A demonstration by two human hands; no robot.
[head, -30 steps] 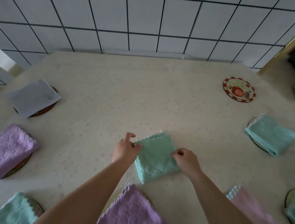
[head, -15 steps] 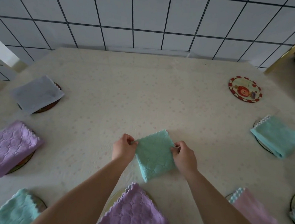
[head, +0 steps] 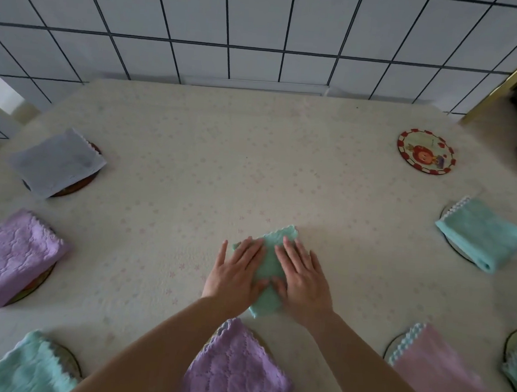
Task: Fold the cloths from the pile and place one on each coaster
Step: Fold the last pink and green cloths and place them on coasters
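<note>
My left hand [head: 236, 274] and right hand [head: 301, 278] lie spread flat, pressing the folded green cloth [head: 272, 260] against the bench [head: 253, 164] to set its creases.

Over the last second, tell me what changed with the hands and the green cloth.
Both hands let go of the cloth's side edges, which they had been pinching. The left hand and right hand now lie flat on the green cloth, pressing it down on the table. The cloth looks narrower, folded once more. The other cloths stayed on their coasters, and the red coaster stayed bare.
</note>
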